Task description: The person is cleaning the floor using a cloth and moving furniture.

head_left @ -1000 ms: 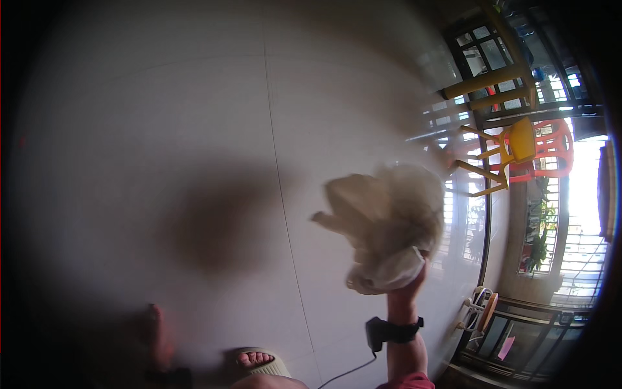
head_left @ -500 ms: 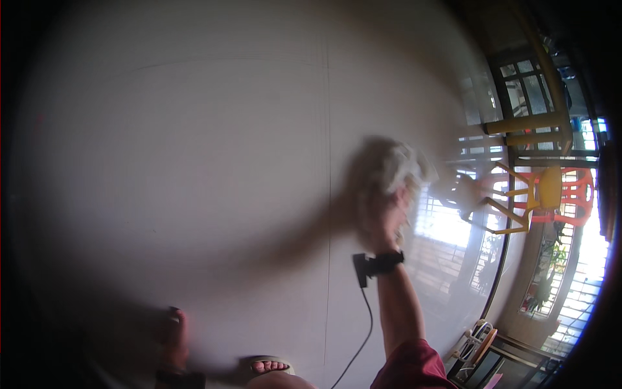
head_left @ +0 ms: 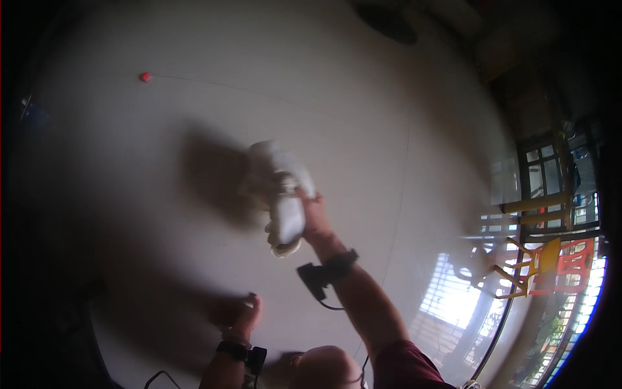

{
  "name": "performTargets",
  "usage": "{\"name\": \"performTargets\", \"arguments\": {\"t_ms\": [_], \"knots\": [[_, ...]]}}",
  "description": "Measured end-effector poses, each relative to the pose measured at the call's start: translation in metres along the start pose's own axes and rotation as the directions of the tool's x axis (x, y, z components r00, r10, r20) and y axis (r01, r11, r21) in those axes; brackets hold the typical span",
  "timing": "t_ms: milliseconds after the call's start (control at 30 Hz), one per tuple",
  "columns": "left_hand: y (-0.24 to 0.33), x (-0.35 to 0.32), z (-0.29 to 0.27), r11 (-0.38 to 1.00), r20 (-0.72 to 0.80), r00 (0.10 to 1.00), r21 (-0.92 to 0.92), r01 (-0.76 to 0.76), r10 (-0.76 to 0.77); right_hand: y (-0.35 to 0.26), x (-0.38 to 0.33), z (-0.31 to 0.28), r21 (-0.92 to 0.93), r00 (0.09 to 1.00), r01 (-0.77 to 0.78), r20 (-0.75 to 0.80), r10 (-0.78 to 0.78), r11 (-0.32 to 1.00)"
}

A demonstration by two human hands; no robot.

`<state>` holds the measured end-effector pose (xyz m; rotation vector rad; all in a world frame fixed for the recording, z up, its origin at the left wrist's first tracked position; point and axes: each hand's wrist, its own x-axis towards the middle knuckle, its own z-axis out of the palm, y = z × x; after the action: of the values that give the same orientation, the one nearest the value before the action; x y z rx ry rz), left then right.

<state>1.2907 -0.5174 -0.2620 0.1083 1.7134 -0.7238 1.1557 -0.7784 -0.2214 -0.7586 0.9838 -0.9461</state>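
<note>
The right hand (head_left: pixel 311 211) reaches forward on an outstretched arm, fingers closed in a grip. The left hand (head_left: pixel 243 314) hangs low, fingers loosely curled, blurred.

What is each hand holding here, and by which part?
The right hand grips a bunched white cloth near its middle, fingers wrapped around the wad; both ends hang loose. The left hand holds nothing, resting open near the glossy floor.

Glossy pale tiled floor (head_left: pixel 194 97), yellow chair (head_left: pixel 538 266), red chair (head_left: pixel 576 259), bright windows (head_left: pixel 547 175)
</note>
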Motion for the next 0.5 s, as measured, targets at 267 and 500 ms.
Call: {"name": "performTargets", "arguments": {"t_ms": [267,500], "knots": [[0.003,-0.013,0.021,0.985,0.160,0.978,0.090,-0.149,0.133,-0.146,-0.105,-0.028,0.146,0.940,0.300,0.125,-0.319,0.943],[0.043,0.056,0.002,0.959,0.159,0.972,0.199,-0.202,0.171,-0.129,-0.168,-0.231,-0.199,0.944,0.018,-0.319,-0.082,0.980]]}}
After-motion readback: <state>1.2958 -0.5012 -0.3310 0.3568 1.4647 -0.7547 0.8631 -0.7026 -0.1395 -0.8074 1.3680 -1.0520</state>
